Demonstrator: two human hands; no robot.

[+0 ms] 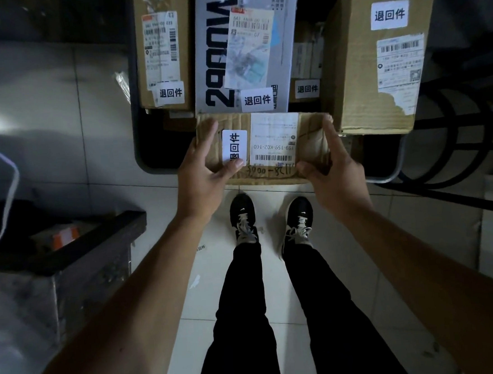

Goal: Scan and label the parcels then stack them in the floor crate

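Small cardboard parcel [266,147] held label-up over near edge of floor crate [142,153], barcode and white return sticker [234,146] facing up, prob. so both stay readable once stacked. Left hand [202,172] gripping left end, thumb pressed on top by sticker, fingers laid along the end; right hand [330,169] gripping right end, thumb on near edge, fingers wrapped over far side. Two-hand hold at ends looks meant to keep it level for lowering into the near gap. Crate already crowded: tall brown box [161,49] at left, grey printed box [247,46] in centre, just beyond parcel, big brown box [376,61] at right, all w/ same stickers. Little free room, so fit looks tight. Feet in black shoes [243,216] close below crate edge; dark table [68,246] corner at left, black coiled hose [453,155] at right.
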